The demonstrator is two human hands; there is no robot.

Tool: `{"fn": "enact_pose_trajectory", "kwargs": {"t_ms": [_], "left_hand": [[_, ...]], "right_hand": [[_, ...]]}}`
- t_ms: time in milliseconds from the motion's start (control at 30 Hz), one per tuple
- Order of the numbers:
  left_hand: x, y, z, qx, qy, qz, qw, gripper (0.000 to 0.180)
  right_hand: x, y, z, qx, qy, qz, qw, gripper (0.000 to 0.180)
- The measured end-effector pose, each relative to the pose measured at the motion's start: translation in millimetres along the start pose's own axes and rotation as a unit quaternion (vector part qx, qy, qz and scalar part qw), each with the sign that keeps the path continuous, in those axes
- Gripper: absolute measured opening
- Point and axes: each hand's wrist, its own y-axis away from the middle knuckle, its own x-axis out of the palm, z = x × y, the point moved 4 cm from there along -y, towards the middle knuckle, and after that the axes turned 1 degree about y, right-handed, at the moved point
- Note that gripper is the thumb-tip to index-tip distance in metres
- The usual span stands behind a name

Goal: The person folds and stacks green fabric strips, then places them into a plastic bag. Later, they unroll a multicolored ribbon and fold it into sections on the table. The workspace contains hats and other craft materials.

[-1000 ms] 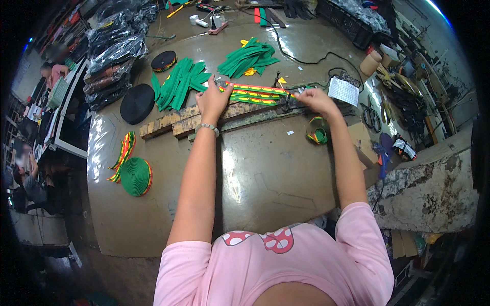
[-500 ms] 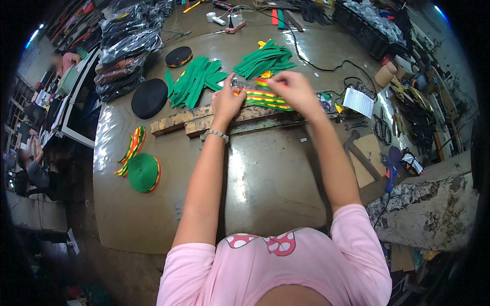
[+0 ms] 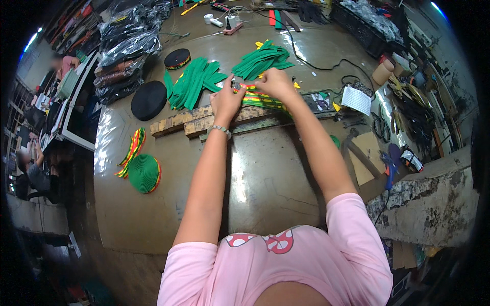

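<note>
Several ribbon strips [image 3: 264,100], striped red, yellow and green with a dark pattern, lie stretched along wooden bars [image 3: 196,121] across the table. My left hand [image 3: 226,102] is closed at their left end, its thumb pressing on the ribbon. Close beside it, my right hand [image 3: 277,85] is closed in a pinch on the ribbon; its fingertips are partly hidden. Behind my hands are two bunches of cut green strips, one at the left [image 3: 191,84] and one at the right [image 3: 263,60].
A green ribbon roll [image 3: 144,173] lies at left near loose striped strips [image 3: 133,145]. Black rolls [image 3: 149,100], plastic-wrapped goods [image 3: 127,48] and a power strip [image 3: 233,28] with cables stand farther back. On the right are a hammer [image 3: 360,155], scissors [image 3: 381,127] and a blue-handled tool [image 3: 390,168].
My right hand has moved left, nearer my left hand, and the ribbon it held raised is now lower. A green piece now shows beside my right forearm. My left hand stays nearly in place.
</note>
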Motion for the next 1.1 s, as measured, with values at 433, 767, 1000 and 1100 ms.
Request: {"fn": "enact_pose_trajectory", "kwargs": {"t_ms": [433,767,1000,1100], "left_hand": [[5,-2,6,-0.002,0.010,0.003,1.000,0.065],[3,-2,7,0.010,0.009,-0.003,1.000,0.065],[-7,6,10,0.072,0.095,0.014,0.993,0.059],[-6,2,9,0.051,0.079,0.020,0.995,0.060]], "right_hand": [[-53,77,-135,0.134,-0.194,0.060,0.970,0.032],[-76,89,-111,0.060,-0.273,-0.134,0.951,0.028],[2,24,-1,-0.033,-0.155,-0.197,0.967,0.025],[38,0,-1,-0.036,-0.104,-0.161,0.981,0.022]]}}
